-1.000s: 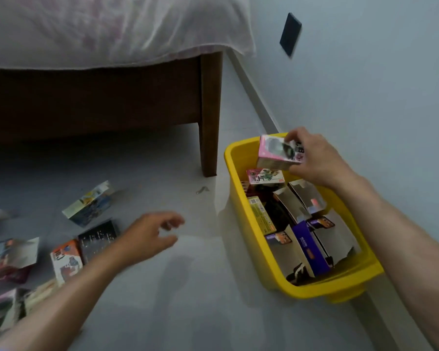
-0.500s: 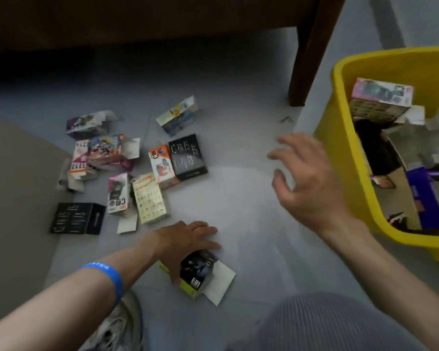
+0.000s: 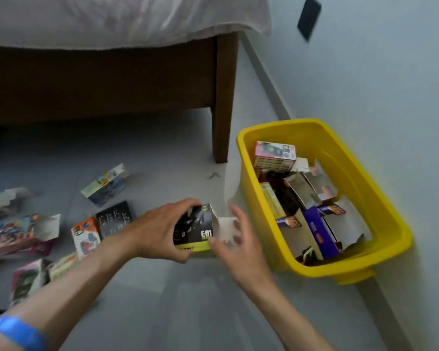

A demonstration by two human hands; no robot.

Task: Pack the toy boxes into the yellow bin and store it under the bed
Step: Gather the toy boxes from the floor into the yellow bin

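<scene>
Closest in, a blue wristband (image 3: 13,331) wraps the left forearm at the bottom edge of the frame. Up the arm and here's the left hand (image 3: 160,230), fingers curled over the top and thumb tucked underneath a black and lime toy box (image 3: 194,230) marked E01, held above the grey floor (image 3: 167,300). The box's white end flap (image 3: 226,228) hangs open on its right side, and the right hand (image 3: 238,245) is right there beside it, fingers spread and loosely bent, fingertips at that flap; whether they actually touch it, cannot tell, the motion is blurred. To the left, loose boxes lie scattered on the floor: an orange and white box (image 3: 84,235), a black box (image 3: 114,219) just beside it, a blue and yellow box (image 3: 105,184) farther back, plus a jumble of colourful, torn-open cartons (image 3: 20,231) at the left edge. To the right, the yellow bin (image 3: 385,209) sits on the floor tight against the wall (image 3: 378,84), already holding many boxes, with a pink box (image 3: 275,155) on top at the far end and a purple box (image 3: 319,231) nearer. Just beyond the bin's left corner stands the brown bed leg (image 3: 224,97), with the bed's white sheet (image 3: 112,19) draped above it. High on the wall, a dark plate (image 3: 309,17).
</scene>
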